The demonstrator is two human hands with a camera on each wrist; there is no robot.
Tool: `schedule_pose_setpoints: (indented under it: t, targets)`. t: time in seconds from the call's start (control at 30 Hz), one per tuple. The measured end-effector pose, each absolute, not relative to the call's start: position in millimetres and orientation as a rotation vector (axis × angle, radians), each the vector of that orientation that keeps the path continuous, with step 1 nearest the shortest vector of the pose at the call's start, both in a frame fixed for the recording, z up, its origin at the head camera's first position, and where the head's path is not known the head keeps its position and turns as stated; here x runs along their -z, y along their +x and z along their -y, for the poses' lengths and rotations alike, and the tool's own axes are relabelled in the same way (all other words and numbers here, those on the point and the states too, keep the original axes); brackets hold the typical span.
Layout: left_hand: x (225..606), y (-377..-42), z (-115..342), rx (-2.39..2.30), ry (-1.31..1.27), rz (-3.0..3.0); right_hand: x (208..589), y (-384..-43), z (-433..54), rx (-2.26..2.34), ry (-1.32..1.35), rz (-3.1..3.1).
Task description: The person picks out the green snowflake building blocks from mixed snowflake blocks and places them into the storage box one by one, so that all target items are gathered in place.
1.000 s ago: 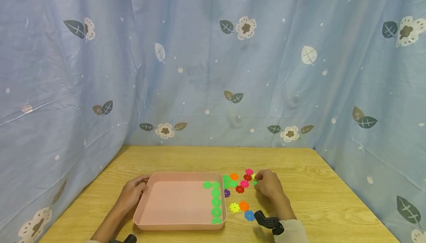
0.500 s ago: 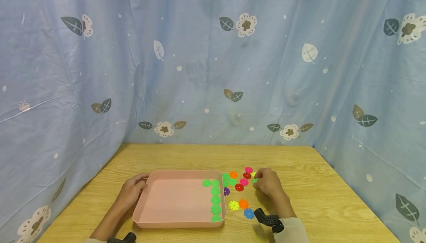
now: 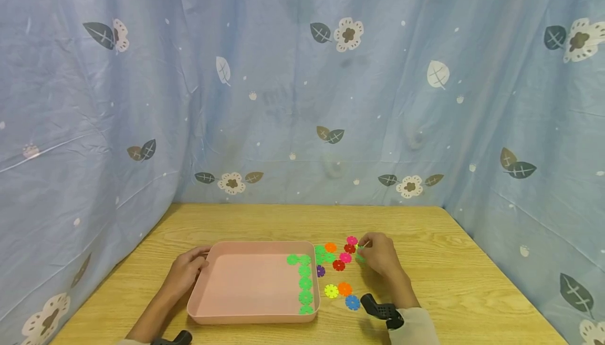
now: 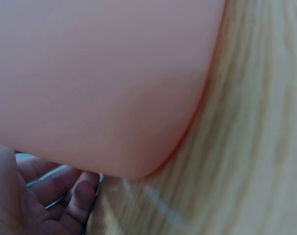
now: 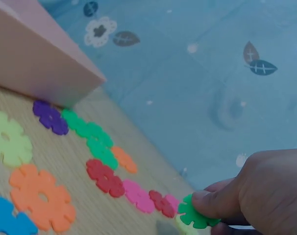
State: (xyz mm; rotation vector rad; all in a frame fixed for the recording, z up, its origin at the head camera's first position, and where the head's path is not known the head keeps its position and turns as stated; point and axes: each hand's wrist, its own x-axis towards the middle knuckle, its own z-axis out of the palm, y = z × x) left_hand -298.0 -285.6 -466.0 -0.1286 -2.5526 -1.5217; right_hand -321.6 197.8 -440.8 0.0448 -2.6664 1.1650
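Observation:
My right hand [image 3: 379, 253] is over the right end of a scatter of flower-shaped plastic discs. Its thumb and fingers pinch a green disc [image 5: 193, 215], tilted up, with a yellow disc [image 5: 185, 227] just beneath. At the left, my left hand [image 3: 185, 270] rests against the outer side of a pink tray [image 3: 255, 319], fingers loosely curled. In the left wrist view the tray wall [image 4: 99, 88] covers part of that hand. Inside the tray, several green discs [image 3: 305, 283] form a column along the right side, with one more [image 3: 292, 259] to the left of its top.
Between tray and right hand lie red discs [image 3: 338, 265], pink discs [image 3: 345, 258], green discs [image 3: 329, 258], a purple disc [image 3: 321, 271] and an orange disc [image 3: 330, 247]. Nearer me are yellow [image 3: 331, 291], orange [image 3: 345, 289] and blue discs [image 3: 352, 302]. A blue curtain [image 3: 293, 98] encloses the table.
The fingers of my right hand have lifted slightly from the discs at the far right. My left hand and the tray stay put; the head view shifts a little.

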Motion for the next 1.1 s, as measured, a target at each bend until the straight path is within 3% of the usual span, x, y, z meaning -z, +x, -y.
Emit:
schedule_pose_setpoints:
  t: [0.77, 1.1]
  targets:
    - [464.0, -297.3, 287.3, 1.531, -0.130, 2.569, 415.2, -317.4, -177.5, -1.551, 0.249, 2.380]
    - [465.2, -297.2, 286.6, 1.520, -0.137, 2.573, 396.6, -300.3, -163.4, -1.657, 0.317, 2.347]
